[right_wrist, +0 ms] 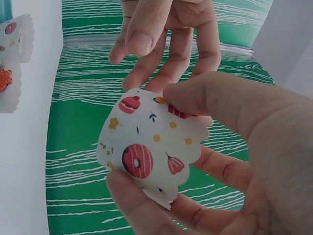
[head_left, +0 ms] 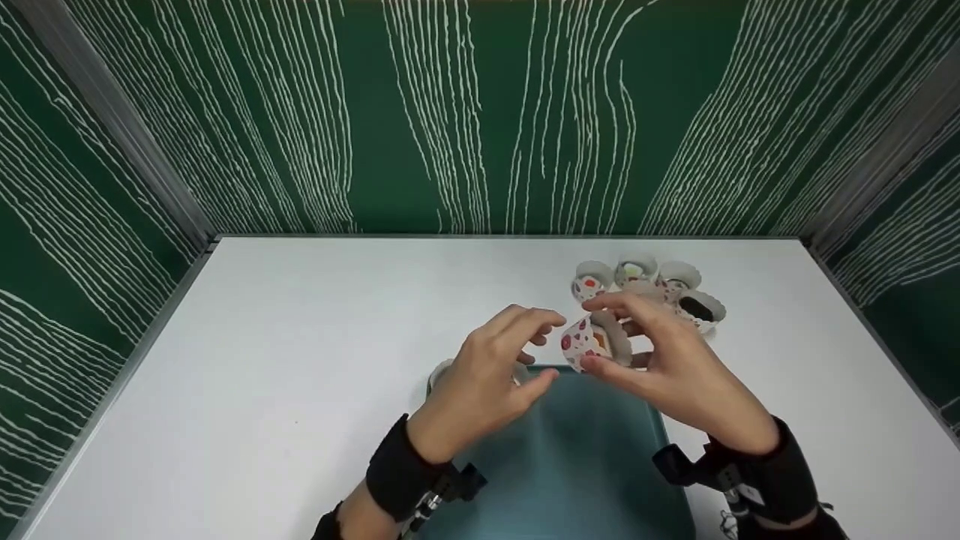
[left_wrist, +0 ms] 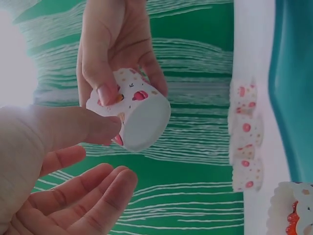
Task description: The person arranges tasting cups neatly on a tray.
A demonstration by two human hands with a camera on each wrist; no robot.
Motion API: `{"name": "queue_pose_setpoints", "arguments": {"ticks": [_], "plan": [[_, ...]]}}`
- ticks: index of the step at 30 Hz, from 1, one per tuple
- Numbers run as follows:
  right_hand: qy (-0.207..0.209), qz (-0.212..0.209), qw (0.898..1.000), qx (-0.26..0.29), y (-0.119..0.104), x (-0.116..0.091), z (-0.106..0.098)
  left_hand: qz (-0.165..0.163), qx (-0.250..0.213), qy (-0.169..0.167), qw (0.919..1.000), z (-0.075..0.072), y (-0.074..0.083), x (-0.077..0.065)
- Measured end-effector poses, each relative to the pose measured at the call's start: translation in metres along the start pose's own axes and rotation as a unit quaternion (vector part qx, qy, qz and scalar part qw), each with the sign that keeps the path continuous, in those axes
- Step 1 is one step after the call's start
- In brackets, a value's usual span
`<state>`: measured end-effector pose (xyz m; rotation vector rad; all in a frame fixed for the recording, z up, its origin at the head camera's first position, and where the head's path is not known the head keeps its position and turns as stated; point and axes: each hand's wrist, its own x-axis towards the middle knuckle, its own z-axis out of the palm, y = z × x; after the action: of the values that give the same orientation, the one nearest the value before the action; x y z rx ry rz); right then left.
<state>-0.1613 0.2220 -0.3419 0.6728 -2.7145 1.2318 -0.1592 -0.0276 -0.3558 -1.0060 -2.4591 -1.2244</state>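
Note:
My right hand (head_left: 675, 367) grips a paper baking cup (right_wrist: 146, 142) between thumb and fingers, tipped on its side above the far edge of a blue-green tray (head_left: 577, 465). The cup is white with a scalloped rim and printed red doughnuts and sweets; something with orange lies inside it in the head view. Facing it from the left is my left hand (head_left: 487, 367), fingers spread and loosely bent. In the head view a gap parts this hand from the cup. Its thumb overlaps the cup in the left wrist view, where touching cannot be told.
Several similar baking cups (head_left: 637, 274) stand together at the back right of the white table (head_left: 300, 337), one with dark contents. More cups (head_left: 437, 371) are partly hidden behind my left hand, by the tray. Green walls (head_left: 495, 112) with white lines enclose the table's back and sides.

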Motion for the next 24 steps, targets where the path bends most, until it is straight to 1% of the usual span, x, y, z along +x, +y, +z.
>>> {"name": "queue_pose_setpoints", "arguments": {"ticks": [4, 7, 12, 15, 18, 24], "plan": [[-0.004, -0.002, 1.000, -0.007, 0.000, 0.001, 0.002, -0.001, -0.010, -0.002, 0.9999, 0.003, -0.002, 0.000], [-0.005, -0.006, 1.000, -0.007, 0.000, 0.002, 0.004, 0.003, -0.008, -0.001, 1.0000, 0.005, -0.003, 0.000], [-0.013, -0.008, 1.000, 0.013, 0.001, 0.003, 0.006, 0.008, -0.006, 0.001, 1.0000, 0.008, -0.005, 0.001], [-0.020, -0.002, 0.999, 0.028, 0.000, 0.004, 0.006, 0.009, -0.004, 0.002, 1.0000, 0.009, -0.005, 0.001], [-0.024, 0.003, 0.999, 0.031, 0.000, 0.004, 0.007, 0.009, 0.008, 0.005, 0.9999, 0.011, -0.005, 0.002], [-0.024, -0.003, 0.999, 0.036, 0.000, 0.005, 0.009, 0.016, 0.052, 0.007, 0.9985, 0.013, -0.006, 0.003]]}}
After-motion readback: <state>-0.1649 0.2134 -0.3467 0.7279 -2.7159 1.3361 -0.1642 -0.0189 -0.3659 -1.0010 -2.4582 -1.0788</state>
